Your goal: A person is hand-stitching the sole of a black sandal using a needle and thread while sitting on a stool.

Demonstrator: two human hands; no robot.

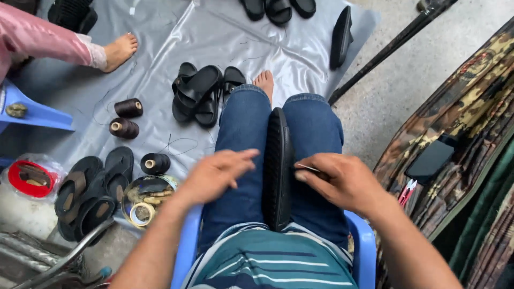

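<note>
Seated on a blue chair (188, 251), the person grips a black sole (278, 166) upright between the knees, running toward twelve o'clock. Right hand (337, 179), at three o'clock of the sole, pinches a thin metal tool (308, 168) against its edge, maybe a needle, hard to tell. Left hand (214, 174), at nine o'clock, hovers loose-fingered over the thigh, holding nothing. On the grey sheet (300, 53) at ten o'clock lie black sandals (198, 93) and dark thread spools (125, 119). Another person's bare foot (119, 51) rests far off at eleven o'clock.
</note>
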